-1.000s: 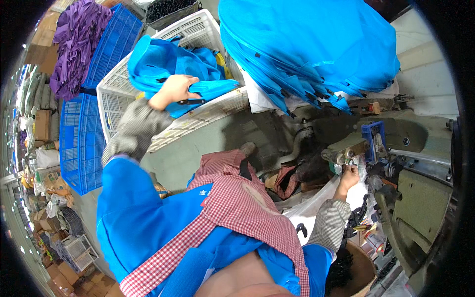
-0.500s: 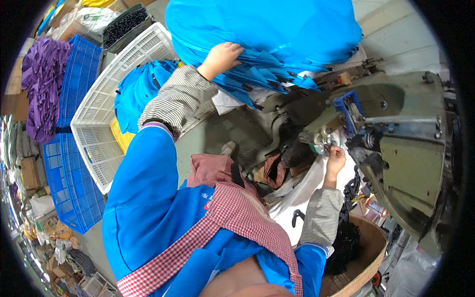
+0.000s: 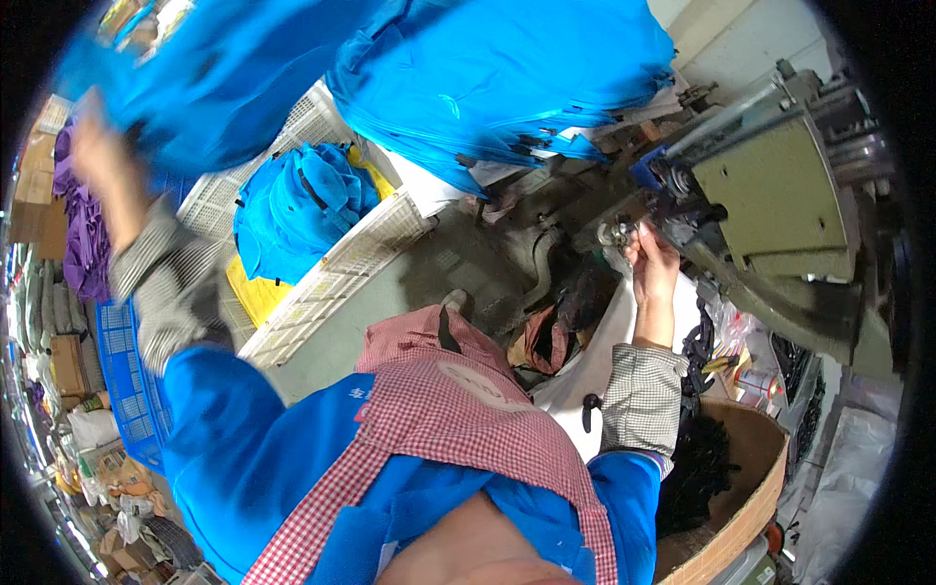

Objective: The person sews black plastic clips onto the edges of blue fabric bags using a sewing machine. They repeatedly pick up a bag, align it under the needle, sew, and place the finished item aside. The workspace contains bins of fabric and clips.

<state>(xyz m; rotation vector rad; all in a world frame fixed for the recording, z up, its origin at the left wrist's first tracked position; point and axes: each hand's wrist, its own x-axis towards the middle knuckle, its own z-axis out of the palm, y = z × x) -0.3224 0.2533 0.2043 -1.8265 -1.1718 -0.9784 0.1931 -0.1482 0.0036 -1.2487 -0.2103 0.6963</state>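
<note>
My left hand [image 3: 112,166], smeared by motion, is raised at the far left against a swept-out blue fabric piece [image 3: 214,73]; its grip is unclear. A stack of blue fabric pieces [image 3: 497,73] with dark tips lies at the top. A white slatted crate [image 3: 322,263] holds a folded blue bundle [image 3: 297,200] and yellow fabric [image 3: 258,292]. My right hand [image 3: 643,249] has its fingers closed on something small I cannot make out, at a metal fitting [image 3: 616,230] on the green machine [image 3: 780,195].
Blue plastic crates [image 3: 132,380] and purple fabric [image 3: 83,244] stand left. A cardboard container [image 3: 760,473] of black items is at lower right, beside a white surface [image 3: 575,424] and cluttered small items. Boxes and bags line the far left.
My left hand has moved from the crate to the stack, then swept far left, with a blue piece moving beside it. My right hand remains at the fitting. The view has shifted.
</note>
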